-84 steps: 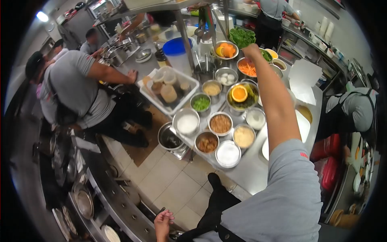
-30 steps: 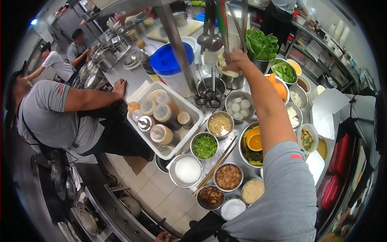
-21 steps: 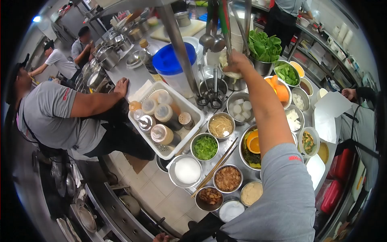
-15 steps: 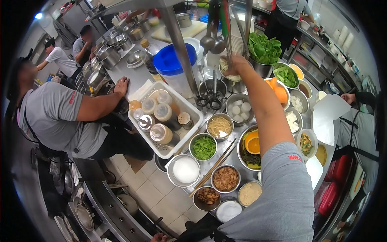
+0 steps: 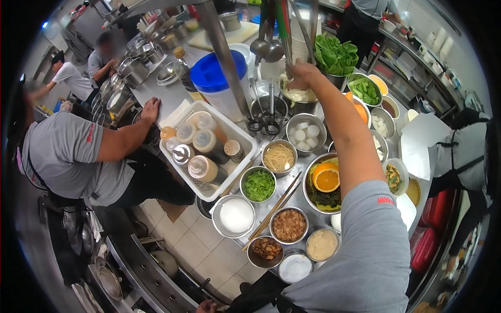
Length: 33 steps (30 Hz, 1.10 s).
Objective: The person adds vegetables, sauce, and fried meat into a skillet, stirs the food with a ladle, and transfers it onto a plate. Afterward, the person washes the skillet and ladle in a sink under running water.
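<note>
My right hand (image 5: 301, 76) reaches across the counter into a metal pot of pale, shredded-looking vegetable (image 5: 300, 93). Its fingers are bent together and partly hidden, so what they grip cannot be made out. Hanging ladles (image 5: 268, 49) are just left of it, and a pot of green leaves (image 5: 336, 55) is to its right. Nearer me stand bowls of white round pieces (image 5: 305, 134) and pale thin strips (image 5: 279, 157). Only curled fingers of my left hand (image 5: 206, 307) show at the bottom edge, beside my dark apron; anything inside them is hidden.
A white basket of squeeze bottles (image 5: 209, 194) stands left of the bowls. Chopsticks (image 5: 272, 211) lie between bowls of chopped greens (image 5: 259, 185) and brown flakes (image 5: 289, 225). A metal post (image 5: 228, 57) rises behind the basket. A person (image 5: 68, 151) leans on the counter at left.
My right hand has dipped lower at the pot of pale vegetable. The view has shifted a little, so the counter things appear slightly farther left. The person at the right has changed posture.
</note>
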### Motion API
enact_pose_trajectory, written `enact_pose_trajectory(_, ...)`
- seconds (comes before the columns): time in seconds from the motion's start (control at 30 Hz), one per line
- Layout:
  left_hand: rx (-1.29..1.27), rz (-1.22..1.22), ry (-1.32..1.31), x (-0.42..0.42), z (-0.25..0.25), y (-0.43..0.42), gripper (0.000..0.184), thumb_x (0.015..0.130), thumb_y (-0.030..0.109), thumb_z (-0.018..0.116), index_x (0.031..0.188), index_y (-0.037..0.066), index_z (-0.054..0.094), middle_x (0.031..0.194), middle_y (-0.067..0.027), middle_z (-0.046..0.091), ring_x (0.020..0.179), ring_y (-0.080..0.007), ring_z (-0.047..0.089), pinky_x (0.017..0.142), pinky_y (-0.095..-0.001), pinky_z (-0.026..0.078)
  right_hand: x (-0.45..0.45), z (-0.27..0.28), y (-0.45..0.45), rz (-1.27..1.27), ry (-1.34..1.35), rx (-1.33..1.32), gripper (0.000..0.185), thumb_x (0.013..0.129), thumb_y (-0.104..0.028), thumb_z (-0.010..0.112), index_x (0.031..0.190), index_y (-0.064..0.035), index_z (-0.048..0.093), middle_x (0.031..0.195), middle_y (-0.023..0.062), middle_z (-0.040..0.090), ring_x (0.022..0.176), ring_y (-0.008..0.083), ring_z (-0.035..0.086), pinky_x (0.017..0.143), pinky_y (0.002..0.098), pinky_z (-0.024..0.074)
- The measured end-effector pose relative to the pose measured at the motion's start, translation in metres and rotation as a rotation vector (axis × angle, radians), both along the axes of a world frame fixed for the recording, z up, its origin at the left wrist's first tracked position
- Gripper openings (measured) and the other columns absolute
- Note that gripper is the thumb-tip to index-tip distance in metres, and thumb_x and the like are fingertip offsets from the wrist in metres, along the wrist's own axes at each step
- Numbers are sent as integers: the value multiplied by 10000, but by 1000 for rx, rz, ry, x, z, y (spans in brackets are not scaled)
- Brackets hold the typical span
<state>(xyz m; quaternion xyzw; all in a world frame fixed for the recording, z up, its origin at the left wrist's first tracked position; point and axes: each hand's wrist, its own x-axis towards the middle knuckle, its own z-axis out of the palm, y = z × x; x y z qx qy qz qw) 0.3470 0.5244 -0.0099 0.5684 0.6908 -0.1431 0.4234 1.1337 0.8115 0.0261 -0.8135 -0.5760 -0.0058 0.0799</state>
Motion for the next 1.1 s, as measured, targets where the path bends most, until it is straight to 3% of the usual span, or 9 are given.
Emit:
enact_pose_trajectory(0.27, 5, -23, 13, 7, 0, -2, 319, 925, 208, 572, 1182, 18, 584, 1074, -178, 658, 1005, -295, 627, 864, -366, 486, -10, -17, 1, -93, 81, 132, 598, 648, -248, 758, 1210, -230, 554, 1134, 197, 522, 1025, 382, 584, 890, 437, 481)
enact_pose_trajectory(0.33, 1, -44, 58, 11, 9, -1, 325, 927, 216, 567, 1192, 28, 577, 1081, -181, 657, 1017, -300, 628, 864, -376, 488, 9, -30, 1, -174, 108, 521, 596, 670, -199, 725, 1226, -250, 518, 1130, 191, 516, 998, 385, 595, 884, 435, 485)
enact_pose_trajectory(0.4, -28, -48, 56, 4, 5, -3, 330, 930, 227, 565, 1195, 31, 576, 1083, -184, 656, 1015, -300, 629, 862, -379, 490, 26, -31, -3, -150, 69, 614, 626, 659, -204, 716, 1240, -258, 491, 1157, 191, 505, 1018, 385, 592, 902, 425, 486)
enact_pose_trajectory(0.47, -50, -47, 54, -1, 3, -3, 334, 932, 237, 562, 1197, 34, 575, 1086, -186, 655, 1014, -300, 630, 860, -382, 491, 31, -25, -4, -243, 124, 218, 666, 627, -231, 729, 1247, -250, 488, 1175, 199, 495, 1032, 383, 590, 924, 413, 482)
enact_pose_trajectory(0.63, -3, -1, 27, 1, 10, -1, 337, 933, 268, 554, 1187, 49, 589, 1077, -176, 660, 1006, -304, 632, 855, -389, 491, 1, 2, -16, -255, 211, -45, 674, 585, -226, 755, 1216, -213, 521, 1224, 205, 456, 1061, 397, 572, 915, 410, 487)
enact_pose_trajectory(0.7, 20, -68, 44, -12, -8, -1, 335, 934, 272, 554, 1180, 48, 594, 1073, -177, 661, 1004, -310, 631, 851, -390, 492, -2, -10, -16, -226, 166, 84, 664, 588, -203, 774, 1211, -179, 543, 1156, 254, 501, 1039, 412, 569, 924, 383, 472)
enact_pose_trajectory(0.87, 34, -137, 33, -13, -5, -2, 339, 940, 287, 551, 1167, 40, 600, 1056, -185, 665, 994, -331, 630, 839, -396, 492, 5, -26, -21, -298, 272, 406, 608, 594, -147, 768, 1167, -161, 564, 1160, 245, 481, 1035, 408, 562, 907, 393, 474)
enact_pose_trajectory(0.93, 62, -53, -60, -3, 5, -2, 336, 942, 278, 554, 1176, 41, 597, 1035, -181, 671, 962, -319, 640, 815, -393, 502, 10, -19, -23, -365, 367, 537, 554, 604, -127, 759, 1128, -140, 582, 1115, 235, 513, 1019, 404, 557, 898, 408, 471)
enact_pose_trajectory(1.1, -43, 45, -48, -5, 3, 2, 334, 940, 255, 564, 1195, 40, 589, 1019, -164, 677, 910, -267, 654, 775, -365, 519, 13, -13, -21, -436, 270, 688, 468, 614, -123, 752, 1058, -65, 615, 1053, 229, 575, 1004, 388, 556, 876, 415, 468)
